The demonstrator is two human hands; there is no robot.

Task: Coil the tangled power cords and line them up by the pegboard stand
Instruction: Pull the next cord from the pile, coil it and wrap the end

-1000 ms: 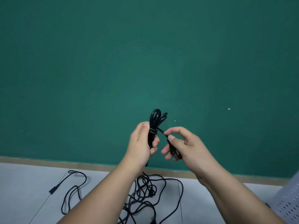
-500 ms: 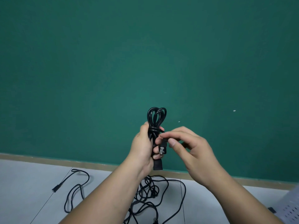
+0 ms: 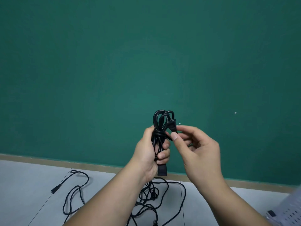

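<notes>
Coiled cord (image 3: 158, 128), in hands, above floor (image 3: 24, 185).
Left hand (image 3: 151, 150) clenched round bundle; right hand (image 3: 195, 147) pinches plug (image 3: 172, 125). Risk: untucked plug loosens wrap; tangle (image 3: 151, 196) on floor remains.

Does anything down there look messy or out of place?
Yes: loose black cords lie tangled on the floor below the hands, one plug end trailing off left. The coiled cord in the left hand looks neatly bundled; the right hand pinches its plug.

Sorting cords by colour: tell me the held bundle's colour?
Black, seen clearly in the head view: coiled cord in left hand.
</notes>
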